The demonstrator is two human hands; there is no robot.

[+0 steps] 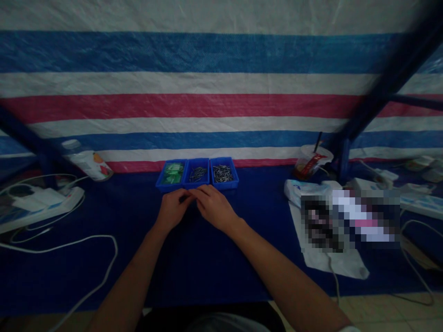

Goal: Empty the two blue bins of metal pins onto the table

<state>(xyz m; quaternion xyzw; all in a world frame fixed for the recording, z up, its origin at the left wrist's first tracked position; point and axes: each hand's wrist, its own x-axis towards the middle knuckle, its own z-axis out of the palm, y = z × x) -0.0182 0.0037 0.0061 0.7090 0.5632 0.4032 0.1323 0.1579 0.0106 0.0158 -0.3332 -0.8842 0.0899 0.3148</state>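
My left hand (173, 208) and my right hand (215, 208) meet at the fingertips just in front of three blue bins. The fingers of each are bent and pressed together; anything between them is hidden or too small to name. Beyond the left hand, the left bin (169, 188) holds green pieces (174, 173). Thin dark metal pieces (198, 174), like nails or screws, lie in the middle bin (198, 161), whose front is partly covered by my hands. Short shiny metal pieces (223, 174) fill the right bin (226, 185), behind my right hand.
A bottle (90, 163) leans at the back left near a power strip (51, 210) and white cables. At right stand a plastic cup with a straw (311, 161), a white packet (294, 191), a paper sheet (346, 265) and another power strip (424, 205). Striped sheeting (221, 83) hangs behind.
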